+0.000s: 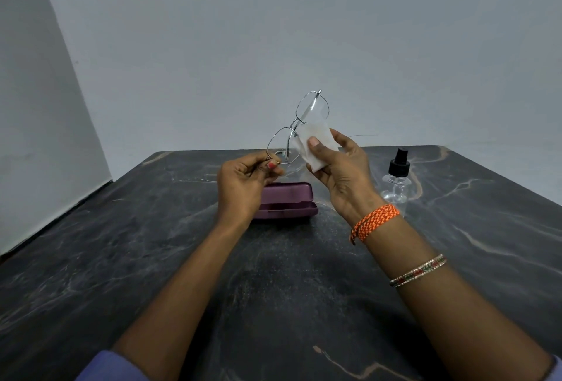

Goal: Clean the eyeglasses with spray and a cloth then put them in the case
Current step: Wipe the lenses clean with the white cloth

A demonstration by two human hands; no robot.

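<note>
Left hand (243, 186) grip pinches the eyeglasses (296, 128) by one lens corner above the bench (152, 259); right hand (340, 173) grip clamps the cloth (316, 144) beside the bridge. Risk: rubbing could twist the thin frame or slip it onto the closed case (287, 201).

And here we are looking down across a dark worktop (127, 259), black stone-look with pale grey and tan veins running through it, a faint sheen on the surface. Its far edge cuts straight across the view, corners slightly rounded. Behind it rises a plain, bare back wall (273, 30) in a flat blue-grey. On the left, a second wall (33, 125) slants in, lighter and meeting the worktop along a dark seam. The light is soft and even, with no hard shadows anywhere.
</note>
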